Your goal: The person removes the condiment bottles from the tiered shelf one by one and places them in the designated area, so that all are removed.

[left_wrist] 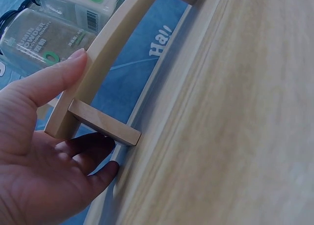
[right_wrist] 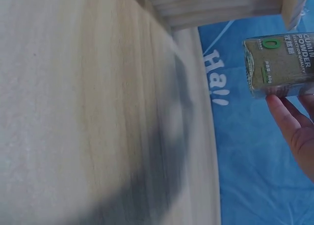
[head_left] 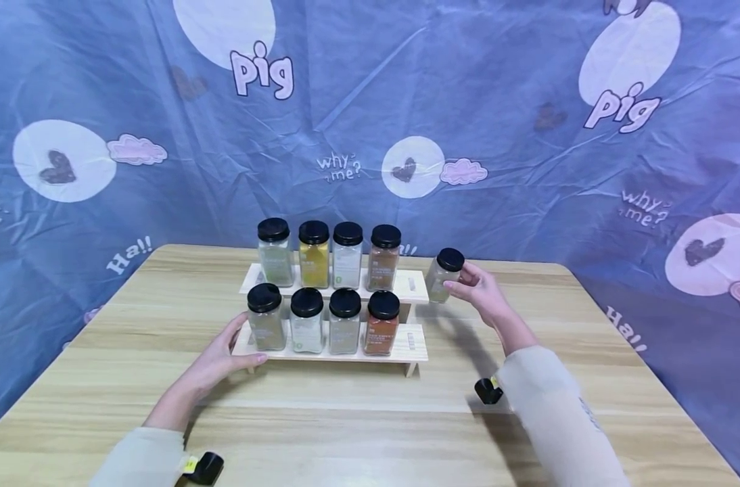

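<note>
My right hand (head_left: 482,291) holds a glass spice jar (head_left: 440,283) with a black lid, just right of the upper shelf (head_left: 411,283). In the right wrist view the label of this cumin powder jar (right_wrist: 282,63) can be read, and it is off the table. My left hand (head_left: 220,355) grips the left end of the two-tier wooden spice rack (head_left: 414,343) at its lower shelf. The left wrist view shows the thumb (left_wrist: 61,76) on the shelf's edge, with fingers below, near a rack leg (left_wrist: 105,123).
Several black-lidded jars stand on the upper shelf, one a yellow spice jar (head_left: 314,262). Several more line the lower shelf, including a red-brown one (head_left: 381,333). A blue printed cloth (head_left: 358,101) hangs behind the wooden table (head_left: 358,433).
</note>
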Action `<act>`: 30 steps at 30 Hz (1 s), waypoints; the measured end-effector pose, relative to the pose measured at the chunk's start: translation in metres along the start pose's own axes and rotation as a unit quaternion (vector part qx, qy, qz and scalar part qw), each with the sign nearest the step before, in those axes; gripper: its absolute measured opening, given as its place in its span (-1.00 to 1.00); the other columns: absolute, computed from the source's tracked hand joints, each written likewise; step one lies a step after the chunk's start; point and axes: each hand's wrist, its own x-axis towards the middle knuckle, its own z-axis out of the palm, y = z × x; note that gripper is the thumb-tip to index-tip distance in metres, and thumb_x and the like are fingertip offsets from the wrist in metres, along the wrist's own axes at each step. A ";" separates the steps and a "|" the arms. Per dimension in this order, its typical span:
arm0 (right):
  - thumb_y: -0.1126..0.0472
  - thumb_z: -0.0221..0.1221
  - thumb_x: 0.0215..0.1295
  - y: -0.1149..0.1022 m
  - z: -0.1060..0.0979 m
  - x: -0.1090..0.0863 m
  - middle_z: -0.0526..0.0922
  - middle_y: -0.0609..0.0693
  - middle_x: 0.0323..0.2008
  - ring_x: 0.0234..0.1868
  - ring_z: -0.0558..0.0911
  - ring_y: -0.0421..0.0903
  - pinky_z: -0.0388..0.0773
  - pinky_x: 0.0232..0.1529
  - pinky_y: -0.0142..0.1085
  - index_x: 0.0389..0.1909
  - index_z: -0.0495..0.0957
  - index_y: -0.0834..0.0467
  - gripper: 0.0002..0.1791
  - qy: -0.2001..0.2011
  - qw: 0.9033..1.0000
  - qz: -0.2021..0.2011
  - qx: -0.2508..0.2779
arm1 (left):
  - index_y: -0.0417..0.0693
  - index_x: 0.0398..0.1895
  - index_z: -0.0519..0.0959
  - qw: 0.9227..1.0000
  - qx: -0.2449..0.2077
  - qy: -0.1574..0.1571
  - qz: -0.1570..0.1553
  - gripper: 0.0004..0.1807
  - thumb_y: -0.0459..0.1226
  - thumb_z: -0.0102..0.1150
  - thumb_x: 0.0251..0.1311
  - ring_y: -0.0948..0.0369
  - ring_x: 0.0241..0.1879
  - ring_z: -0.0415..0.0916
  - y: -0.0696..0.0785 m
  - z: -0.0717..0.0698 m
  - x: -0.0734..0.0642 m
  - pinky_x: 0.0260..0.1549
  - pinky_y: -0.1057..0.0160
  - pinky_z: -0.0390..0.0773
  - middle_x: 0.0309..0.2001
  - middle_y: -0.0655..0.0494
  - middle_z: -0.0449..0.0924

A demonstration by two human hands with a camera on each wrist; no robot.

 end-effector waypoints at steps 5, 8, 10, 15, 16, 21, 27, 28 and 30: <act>0.36 0.19 0.02 -0.015 0.010 -0.004 0.45 0.14 -0.01 -0.05 0.45 -0.01 0.42 -0.14 -0.20 0.17 0.26 0.14 -0.38 -0.011 0.999 0.020 0.030 | -0.26 0.29 -0.22 1.000 -0.005 -0.002 -0.005 0.05 -0.27 0.30 -0.16 -0.16 0.19 -0.12 -0.001 0.001 0.000 0.09 -0.08 -0.08 0.24 -0.34 -0.13; 0.29 0.22 0.01 -0.008 0.009 0.000 0.44 0.08 0.01 -0.04 0.45 -0.05 0.42 -0.15 -0.23 0.18 0.26 0.08 -0.36 0.002 0.999 0.042 0.011 | -0.26 0.29 -0.22 1.000 -0.003 0.000 -0.008 0.05 -0.27 0.31 -0.17 -0.15 0.19 -0.14 -0.001 0.001 0.001 0.09 -0.08 -0.09 0.24 -0.34 -0.13; 0.29 0.22 0.00 -0.009 0.011 -0.001 0.43 0.09 0.02 -0.05 0.46 -0.06 0.42 -0.15 -0.24 0.18 0.25 0.07 -0.35 0.008 0.998 0.054 0.009 | -0.26 0.29 -0.22 1.000 -0.001 0.001 -0.007 0.05 -0.27 0.31 -0.17 -0.16 0.19 -0.14 -0.001 0.000 0.001 0.09 -0.08 -0.09 0.24 -0.35 -0.13; 0.25 0.26 -0.04 -0.013 0.016 -0.002 0.36 0.23 0.06 -0.10 0.48 -0.06 0.45 -0.18 -0.26 0.20 0.20 0.19 -0.28 0.016 0.997 0.071 -0.005 | -0.25 0.29 -0.22 1.000 -0.004 0.002 -0.005 0.05 -0.27 0.30 -0.17 -0.16 0.18 -0.10 -0.001 0.000 0.001 0.08 -0.08 -0.07 0.23 -0.36 -0.10; 0.22 0.28 -0.07 -0.017 0.018 -0.003 0.34 0.24 0.07 -0.12 0.49 -0.08 0.45 -0.18 -0.27 0.20 0.20 0.20 -0.25 0.020 0.996 0.081 -0.012 | -0.25 0.29 -0.22 1.000 -0.004 0.002 -0.005 0.05 -0.27 0.30 -0.17 -0.16 0.18 -0.10 -0.001 0.000 0.001 0.08 -0.08 -0.07 0.23 -0.36 -0.10; 0.22 0.27 -0.05 -0.035 0.030 -0.009 0.24 0.31 0.11 -0.17 0.51 -0.17 0.43 -0.17 -0.32 0.22 0.12 0.27 -0.21 0.031 0.993 0.113 -0.033 | -0.26 0.29 -0.24 1.000 -0.006 0.001 -0.006 0.06 -0.28 0.30 -0.16 -0.16 0.19 -0.13 -0.001 0.001 0.001 0.09 -0.08 -0.08 0.23 -0.36 -0.14; 0.25 0.23 -0.01 -0.045 0.034 -0.012 0.15 0.37 0.14 -0.22 0.51 -0.24 0.41 -0.12 -0.25 0.22 0.03 0.35 -0.19 0.036 0.991 0.119 -0.039 | -0.26 0.29 -0.24 1.000 -0.004 0.001 -0.010 0.06 -0.27 0.30 -0.16 -0.16 0.20 -0.18 -0.001 0.001 0.002 0.09 -0.09 -0.11 0.25 -0.35 -0.19; 0.26 0.22 0.00 -0.044 0.035 -0.011 0.14 0.36 0.15 -0.17 0.50 -0.18 0.39 -0.10 -0.24 0.23 0.02 0.34 -0.19 0.038 0.991 0.124 -0.040 | -0.26 0.29 -0.24 1.000 -0.005 0.002 -0.010 0.06 -0.27 0.30 -0.16 -0.16 0.20 -0.17 -0.001 0.001 0.001 0.09 -0.08 -0.11 0.25 -0.35 -0.18; 0.17 0.29 -0.10 -0.033 0.030 -0.007 0.17 0.32 0.15 -0.16 0.50 -0.18 0.39 -0.10 -0.27 0.24 0.03 0.30 -0.10 0.040 0.989 0.138 -0.033 | -0.26 0.29 -0.24 1.000 -0.006 0.003 -0.011 0.06 -0.28 0.30 -0.16 -0.16 0.20 -0.17 0.000 0.000 0.001 0.09 -0.08 -0.10 0.25 -0.35 -0.18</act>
